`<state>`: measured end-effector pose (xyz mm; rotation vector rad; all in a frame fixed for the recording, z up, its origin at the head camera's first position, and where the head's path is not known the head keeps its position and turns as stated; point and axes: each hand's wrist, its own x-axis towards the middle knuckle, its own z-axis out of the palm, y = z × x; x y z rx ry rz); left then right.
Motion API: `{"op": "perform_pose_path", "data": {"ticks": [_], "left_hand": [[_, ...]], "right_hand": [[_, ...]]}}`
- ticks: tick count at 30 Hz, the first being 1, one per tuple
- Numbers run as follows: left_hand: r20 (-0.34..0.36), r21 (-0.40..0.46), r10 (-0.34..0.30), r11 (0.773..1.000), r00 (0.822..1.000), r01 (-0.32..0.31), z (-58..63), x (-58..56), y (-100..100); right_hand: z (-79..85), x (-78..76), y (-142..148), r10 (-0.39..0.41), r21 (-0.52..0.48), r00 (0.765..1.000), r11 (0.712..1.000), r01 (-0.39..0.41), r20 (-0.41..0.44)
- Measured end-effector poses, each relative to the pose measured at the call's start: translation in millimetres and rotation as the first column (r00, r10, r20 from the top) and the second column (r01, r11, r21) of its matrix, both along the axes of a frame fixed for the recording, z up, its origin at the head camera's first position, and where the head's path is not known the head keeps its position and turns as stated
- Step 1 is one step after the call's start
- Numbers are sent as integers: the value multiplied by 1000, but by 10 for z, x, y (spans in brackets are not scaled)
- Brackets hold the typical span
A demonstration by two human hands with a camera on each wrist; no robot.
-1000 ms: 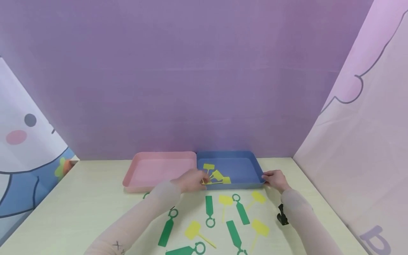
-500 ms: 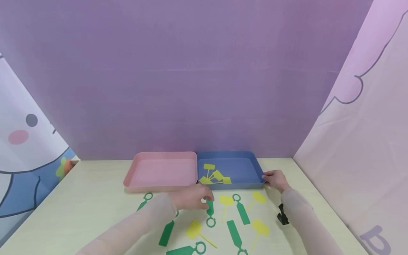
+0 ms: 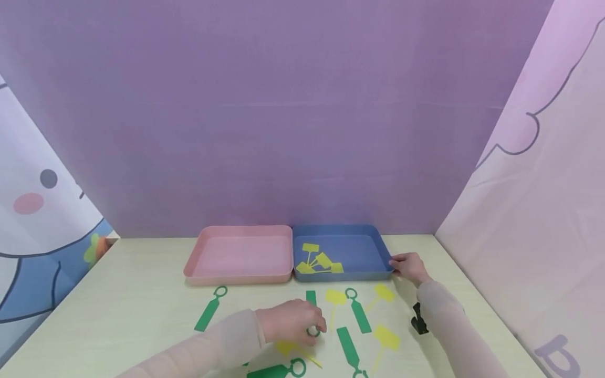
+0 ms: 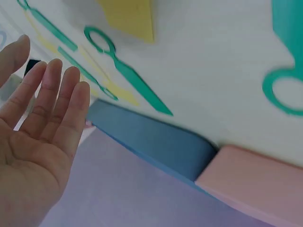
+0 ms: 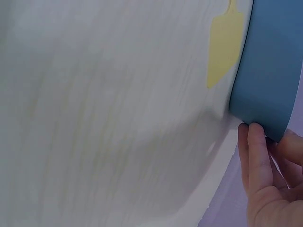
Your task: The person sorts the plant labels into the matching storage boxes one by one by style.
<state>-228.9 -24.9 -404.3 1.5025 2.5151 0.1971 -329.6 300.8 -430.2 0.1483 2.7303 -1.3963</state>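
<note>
My left hand (image 3: 293,321) hovers over the table, holding nothing, its fingers loosely bent in the left wrist view. Below it lie a partly covered green ring-ended tag (image 3: 310,297) and a yellow plant label (image 3: 285,348) with a thin stem. On the right, my right hand (image 3: 410,266) grips the front right corner of the blue tray (image 3: 354,276); fingers press its outer wall (image 5: 267,71) and the thumb sits at the rim. Several yellow labels (image 3: 323,259) lie inside that tray, towards its left front.
A pink tray (image 3: 236,280) stands against the blue one's left side. More green tags (image 3: 361,316) and yellow labels (image 3: 386,337) lie spread in front of the trays. A small black object (image 3: 418,319) sits beside my right forearm. A purple wall rises behind.
My left hand has let go of a yellow label in the blue tray, then drawn back towards me over the tags on the table. My right hand has stayed at the tray's corner.
</note>
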Motion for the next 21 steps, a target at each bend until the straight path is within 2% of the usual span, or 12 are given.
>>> {"op": "perform_pose_path", "data": {"ticks": [9, 13, 17, 21], "left_hand": [[-16, -8, -73, 997, 997, 73, -162, 163, 29], [-59, -24, -107, 994, 992, 106, -198, 195, 35], [-132, -25, -144, 990, 981, 142, -225, 220, 37], [-170, -18, -169, 986, 971, 168, -239, 253, 42]], "right_hand": [[5, 8, -10, 3, 12, 1000, 1000, -3, -27], [9, 8, -4, 3, 4, 1000, 1000, -3, -23], [-48, -44, 62, 40, -45, 998, 998, -42, -45], [-76, -63, 86, 47, -63, 998, 997, -50, -47]]}}
